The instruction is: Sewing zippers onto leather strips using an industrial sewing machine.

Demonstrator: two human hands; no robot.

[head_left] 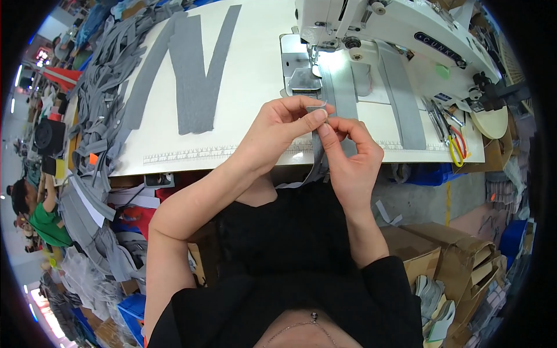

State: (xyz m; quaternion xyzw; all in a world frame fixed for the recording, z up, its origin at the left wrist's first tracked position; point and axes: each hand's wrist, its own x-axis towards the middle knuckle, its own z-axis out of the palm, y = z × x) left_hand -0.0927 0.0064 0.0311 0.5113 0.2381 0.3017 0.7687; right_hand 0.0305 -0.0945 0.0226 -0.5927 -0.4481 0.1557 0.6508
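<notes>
A narrow grey fabric strip [317, 152] hangs over the table's front edge, its upper end pinched between my two hands. My left hand [282, 126] closes thumb and fingers on that end from the left. Beside it, my right hand [352, 155] pinches the same strip just below, the two thumbs almost touching. Right behind my hands stands the white sewing machine [342, 26], its lamp lit over the needle area and metal plate [304, 78]. Another grey strip [343, 87] lies under the machine head and runs toward me.
Flat grey strips [194, 75] lie on the white table [255, 69], with a heap of grey strips [101, 87] at the left. Yellow-handled scissors [456, 152] and small tools sit at the right. Cardboard boxes [435, 249] stand at lower right. Another person [49, 217] works far left.
</notes>
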